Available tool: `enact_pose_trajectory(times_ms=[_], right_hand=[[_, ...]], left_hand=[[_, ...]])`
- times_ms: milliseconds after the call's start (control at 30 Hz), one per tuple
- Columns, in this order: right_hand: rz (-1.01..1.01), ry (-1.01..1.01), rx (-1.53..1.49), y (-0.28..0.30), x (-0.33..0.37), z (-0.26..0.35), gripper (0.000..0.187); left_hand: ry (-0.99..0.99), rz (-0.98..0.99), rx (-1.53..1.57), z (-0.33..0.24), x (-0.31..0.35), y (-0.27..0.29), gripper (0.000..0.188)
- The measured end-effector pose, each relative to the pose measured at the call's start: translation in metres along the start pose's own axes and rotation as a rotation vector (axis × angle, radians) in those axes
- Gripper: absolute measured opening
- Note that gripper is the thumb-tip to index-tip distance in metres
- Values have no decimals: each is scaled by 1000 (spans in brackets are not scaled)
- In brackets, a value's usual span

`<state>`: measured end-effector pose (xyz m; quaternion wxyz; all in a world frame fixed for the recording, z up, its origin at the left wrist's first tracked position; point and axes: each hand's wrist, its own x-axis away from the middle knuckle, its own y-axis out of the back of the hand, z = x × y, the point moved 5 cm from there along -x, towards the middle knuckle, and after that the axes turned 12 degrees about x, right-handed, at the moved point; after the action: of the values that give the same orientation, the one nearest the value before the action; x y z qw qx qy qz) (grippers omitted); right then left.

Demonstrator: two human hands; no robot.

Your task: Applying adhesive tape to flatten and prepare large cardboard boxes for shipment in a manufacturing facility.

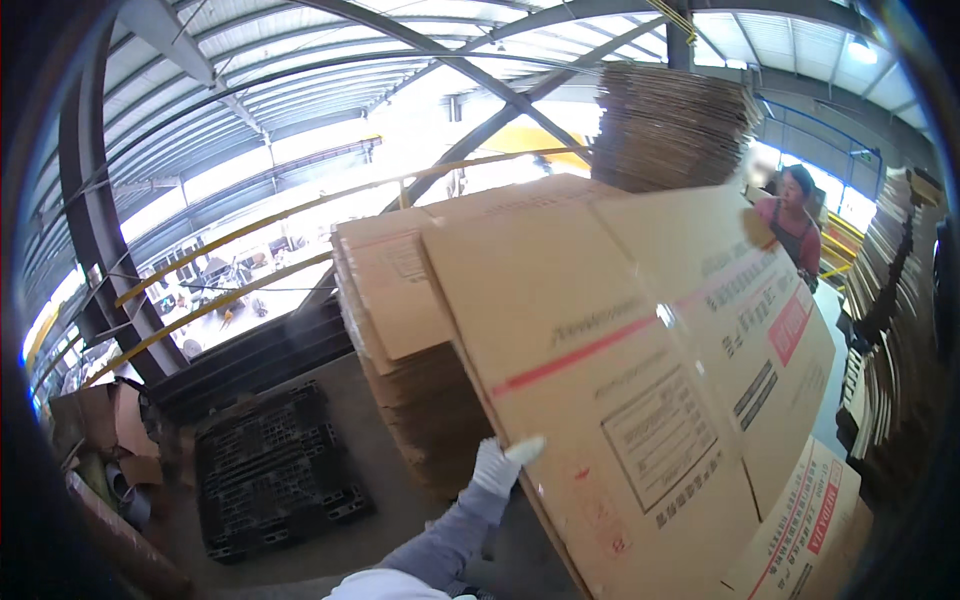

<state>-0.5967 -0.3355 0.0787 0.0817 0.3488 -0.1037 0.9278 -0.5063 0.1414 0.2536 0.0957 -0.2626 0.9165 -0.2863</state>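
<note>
A large flat brown cardboard sheet [640, 370], printed with a red stripe and black markings, is tilted up in front of me and fills the right half of the view. My left hand [503, 464], in a white glove with a grey sleeve, grips its lower left edge. My right hand is hidden, likely behind the sheet. Behind the sheet stands a stack of flattened cardboard boxes [405, 350].
A black plastic pallet [275, 470] lies on the floor at the lower left. A tall cardboard stack [670, 125] rises behind, and another [890, 340] lines the right edge. A person in a pink top [795, 225] stands at the far right. Loose boxes [100, 420] sit at far left.
</note>
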Motion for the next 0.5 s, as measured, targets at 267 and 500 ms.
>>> enact_pose_trajectory(times_ms=[267, 500], right_hand=[[737, 224, -252, -383, 46, 37, 60], [919, 451, 544, -592, 96, 46, 49]], left_hand=[[-310, 144, 219, -170, -52, 52, 45], [-223, -144, 222, -251, -202, 206, 33]])
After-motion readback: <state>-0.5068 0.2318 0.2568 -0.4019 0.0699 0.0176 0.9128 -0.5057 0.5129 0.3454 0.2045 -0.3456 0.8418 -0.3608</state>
